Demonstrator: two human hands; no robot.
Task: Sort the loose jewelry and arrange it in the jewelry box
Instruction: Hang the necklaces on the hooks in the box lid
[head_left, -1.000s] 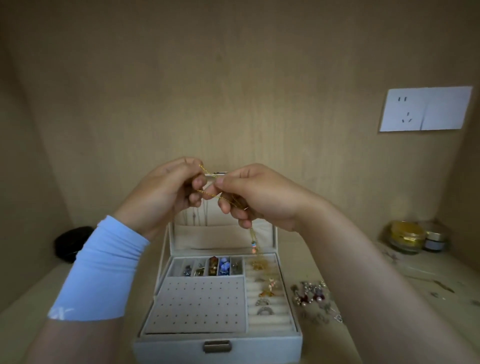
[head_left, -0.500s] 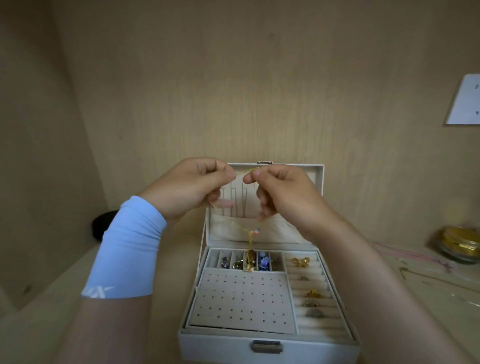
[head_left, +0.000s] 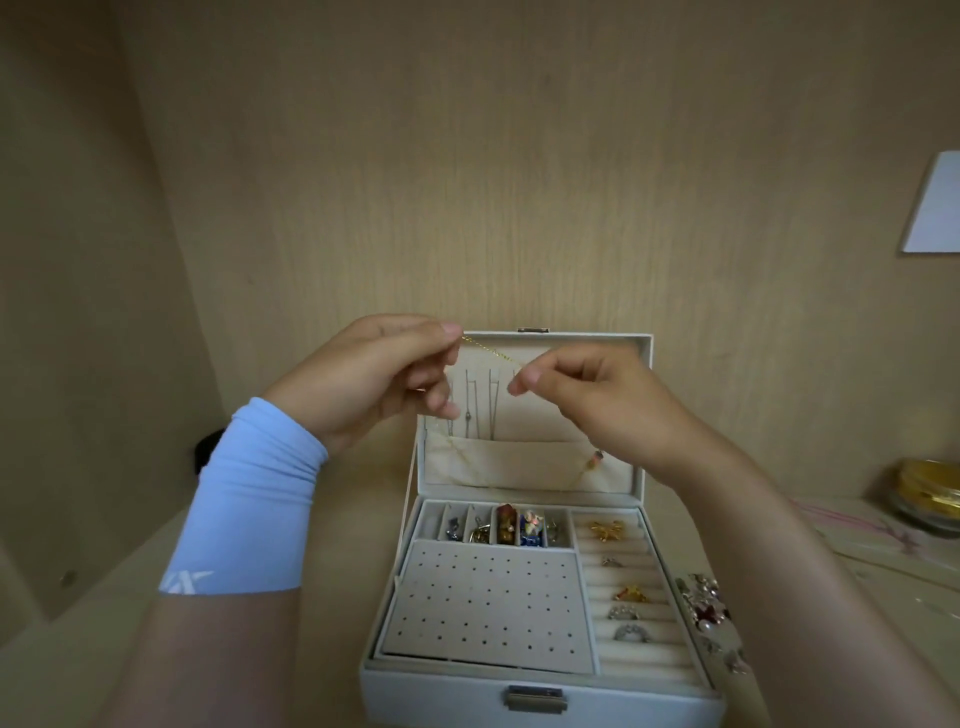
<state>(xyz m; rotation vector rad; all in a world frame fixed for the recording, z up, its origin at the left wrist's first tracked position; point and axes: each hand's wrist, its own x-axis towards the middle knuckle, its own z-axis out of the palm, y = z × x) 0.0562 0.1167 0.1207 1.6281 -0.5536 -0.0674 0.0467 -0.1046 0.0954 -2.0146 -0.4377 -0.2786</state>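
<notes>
Hanging the gold chain (head_left: 491, 353) appears the step in hand: your left hand (head_left: 379, 374) and right hand (head_left: 587, 400) each pinch it at frame centre, before the box lid (head_left: 524, 421). Next, hook it inside without tangling.

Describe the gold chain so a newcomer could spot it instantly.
Find the white jewelry box standing open at the centre. Before its raised lid, the left hand and right hand pinch a gold chain between them. Unlike the silver necklaces hanging straight in the lid, it is gold and slants.
</notes>
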